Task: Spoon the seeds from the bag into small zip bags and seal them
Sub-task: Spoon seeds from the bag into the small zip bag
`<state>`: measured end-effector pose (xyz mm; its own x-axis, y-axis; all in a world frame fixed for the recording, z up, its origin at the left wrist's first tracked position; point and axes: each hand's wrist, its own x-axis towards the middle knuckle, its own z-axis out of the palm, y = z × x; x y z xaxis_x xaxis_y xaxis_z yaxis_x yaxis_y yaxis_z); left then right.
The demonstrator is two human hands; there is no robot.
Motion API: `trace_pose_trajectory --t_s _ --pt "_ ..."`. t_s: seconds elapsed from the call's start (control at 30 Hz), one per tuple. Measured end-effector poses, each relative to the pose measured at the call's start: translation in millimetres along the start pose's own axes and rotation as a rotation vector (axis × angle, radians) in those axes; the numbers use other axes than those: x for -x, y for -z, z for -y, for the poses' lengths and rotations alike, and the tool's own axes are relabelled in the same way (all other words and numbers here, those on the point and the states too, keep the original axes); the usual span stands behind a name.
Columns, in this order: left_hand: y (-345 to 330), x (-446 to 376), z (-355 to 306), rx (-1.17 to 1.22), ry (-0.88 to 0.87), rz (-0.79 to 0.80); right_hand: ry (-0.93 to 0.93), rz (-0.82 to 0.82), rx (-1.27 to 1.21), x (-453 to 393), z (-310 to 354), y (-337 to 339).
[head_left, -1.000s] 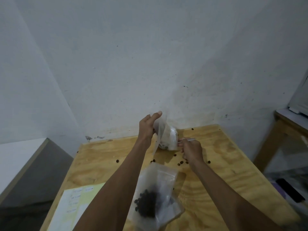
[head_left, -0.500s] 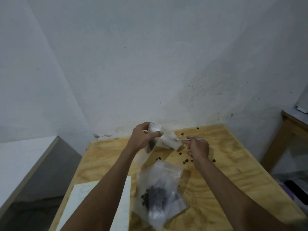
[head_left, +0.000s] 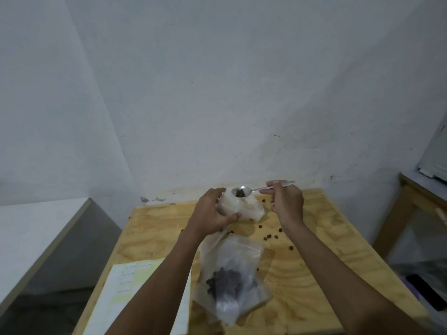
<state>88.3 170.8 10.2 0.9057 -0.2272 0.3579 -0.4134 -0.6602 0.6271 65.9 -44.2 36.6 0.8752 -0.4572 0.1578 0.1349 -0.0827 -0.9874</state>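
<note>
My left hand grips a white plastic bag standing at the far side of the plywood table. My right hand pinches the handle of a metal spoon. The spoon's bowl holds dark seeds and hovers just above the bag's mouth. Nearer to me lies a clear zip bag with a heap of dark seeds inside, resting on the table between my forearms. Loose seeds are scattered on the wood to the right of the white bag.
A pale yellow and white paper sheet lies on the table's left part, partly under my left forearm. A white wall stands right behind the table. A white counter is at the left, another wooden table at the right.
My right hand has lifted the spoon out, now loaded with seeds above the bag's mouth. My left hand shifted its grip lower on the white bag.
</note>
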Motion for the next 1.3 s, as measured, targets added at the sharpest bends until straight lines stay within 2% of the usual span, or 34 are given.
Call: trace_pose_trajectory --t_s 0.07,0.13,0.27,0.33,0.43,0.53,0.7,0.8,0.9,1.13,1.3 --pt "-2 1 -2 0.009 -0.001 -0.019 0.117 0.129 0.120 5 1 -4" --pt "-4 2 -3 0.012 0.007 -0.018 0.187 0.177 0.124 10 1 -5" --pt "-1 0 -1 0.169 0.102 -0.097 0.204 -0.097 0.062 11 -3 0" --pt "2 -4 -1 0.243 0.163 -0.111 0.186 -0.132 0.171 5 -15 6" --pt "2 -12 -4 0.314 0.247 -0.075 0.165 0.005 0.344 -3 -40 12" --pt "-3 -25 -2 0.338 0.300 -0.006 0.159 0.116 0.399 -4 -59 13" --pt "-7 -44 -5 0.554 0.404 0.062 0.150 0.136 0.327 -1 -69 9" --pt "-8 -54 -16 0.742 0.458 0.079 0.078 0.150 0.282 -3 -70 8" --pt "-11 -65 -27 0.922 0.506 0.067 -0.084 0.143 0.184 -5 -66 7" --pt "-28 -76 -23 0.976 0.499 0.023 -0.427 0.141 0.021 -20 -57 6" --pt "-25 -74 -15 1.024 0.509 0.001 -0.491 0.097 -0.066 -21 -58 6"
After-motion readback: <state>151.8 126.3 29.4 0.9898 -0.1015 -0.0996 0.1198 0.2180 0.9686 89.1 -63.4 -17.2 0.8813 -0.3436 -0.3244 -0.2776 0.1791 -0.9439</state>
